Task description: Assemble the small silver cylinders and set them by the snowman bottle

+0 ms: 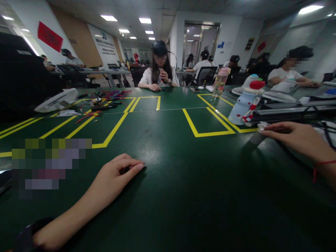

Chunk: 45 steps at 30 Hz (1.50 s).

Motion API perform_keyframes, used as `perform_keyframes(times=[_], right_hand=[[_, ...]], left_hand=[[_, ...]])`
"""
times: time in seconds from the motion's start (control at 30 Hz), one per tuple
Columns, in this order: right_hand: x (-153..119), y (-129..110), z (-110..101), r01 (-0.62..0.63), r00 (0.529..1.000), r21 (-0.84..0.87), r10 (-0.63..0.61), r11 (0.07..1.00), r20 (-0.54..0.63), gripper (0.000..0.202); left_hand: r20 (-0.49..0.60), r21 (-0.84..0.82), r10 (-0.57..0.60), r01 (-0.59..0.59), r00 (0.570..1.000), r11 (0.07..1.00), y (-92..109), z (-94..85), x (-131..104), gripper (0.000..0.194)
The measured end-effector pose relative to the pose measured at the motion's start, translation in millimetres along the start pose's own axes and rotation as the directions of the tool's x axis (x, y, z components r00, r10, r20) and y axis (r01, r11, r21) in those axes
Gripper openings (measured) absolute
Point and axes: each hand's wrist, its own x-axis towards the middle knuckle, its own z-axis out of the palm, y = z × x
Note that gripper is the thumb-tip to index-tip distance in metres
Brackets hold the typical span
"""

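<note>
My left hand (119, 173) rests low over the green tabletop (168, 196), thumb and forefinger pinched together. Whatever sits in that pinch, if anything, is too small to make out. Off to the right, my right hand (296, 138) grips a small grey block-like object (256, 139) with a whitish top, between thumb and fingers. The object is tilted, just above or touching the table; I cannot tell which. Just behind it stands a light blue bottle (238, 106) with a red and white top.
Yellow tape (215, 134) marks out boxes on the table. Coloured wires (112, 94) and a white fan (56, 100) lie far left. A clear bottle (219, 84) and metal rails (294, 112) are at right. A person (157, 75) sits opposite.
</note>
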Motion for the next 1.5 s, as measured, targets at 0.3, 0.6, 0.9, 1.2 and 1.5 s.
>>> perform_keyframes(times=[0.3, 0.6, 0.9, 1.2, 1.5], right_hand=[[-30.6, -42.6, 16.8, 0.375, 0.926, 0.186, -0.355, 0.908, -0.129, 0.037], [-148.7, -180.6, 42.8, 0.656, 0.489, 0.686, -0.869, 0.316, -0.068, 0.019], [-157.8, -176.5, 68.2, 0.457, 0.609, 0.759, -0.785, 0.464, 0.113, 0.063], [-157.9, -175.6, 77.8, 0.393, 0.607, 0.793, -0.779, 0.466, 0.158, 0.060], [-157.2, -177.4, 73.4, 0.430, 0.582, 0.790, -0.803, 0.437, 0.127, 0.055]], left_hand=[[0.001, 0.002, -0.005, 0.005, 1.000, 1.000, -1.3, 0.3, -1.2, 0.032], [-0.012, -0.010, 0.022, -0.022, 1.000, 1.000, -5.3, 1.5, 0.4, 0.029], [-0.038, -0.006, 0.157, -0.157, 0.987, 0.988, 28.7, 9.9, 0.9, 0.024], [-0.047, -0.058, 0.341, -0.343, 0.939, 0.938, 89.8, 19.5, 13.3, 0.014], [-0.051, -0.129, 0.291, -0.295, 0.955, 0.947, 85.8, 19.0, 14.8, 0.016]])
